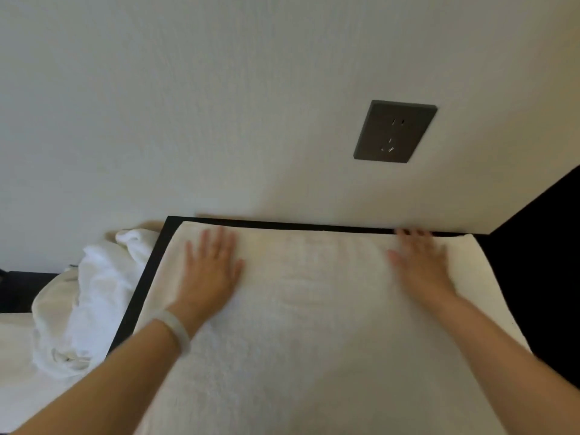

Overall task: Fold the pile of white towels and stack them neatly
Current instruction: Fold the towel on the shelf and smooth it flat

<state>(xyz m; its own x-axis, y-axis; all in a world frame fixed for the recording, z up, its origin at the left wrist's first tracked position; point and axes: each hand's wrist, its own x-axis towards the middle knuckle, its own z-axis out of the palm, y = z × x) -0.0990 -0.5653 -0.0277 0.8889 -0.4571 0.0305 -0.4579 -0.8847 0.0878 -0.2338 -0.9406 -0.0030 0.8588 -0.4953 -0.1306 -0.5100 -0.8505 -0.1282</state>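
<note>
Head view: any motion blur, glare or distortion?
Head view: right hand clearly motion-blurred; left hand slightly soft; wall socket sharp but skewed by the wide angle; light soft and even, no glare on the white towel.

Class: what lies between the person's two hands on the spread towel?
Only bare white towel; nothing rests between the left hand and right hand, as the head view shows.

We see a white towel (314, 324) spread flat over a black-edged table (142, 274) against the wall (219, 105). Our left hand (210, 271) and right hand (422, 265) press flat on its far end, fingers straight. A crumpled towel pile (94, 296) lies to the left, a dark socket (394, 131) above.
</note>
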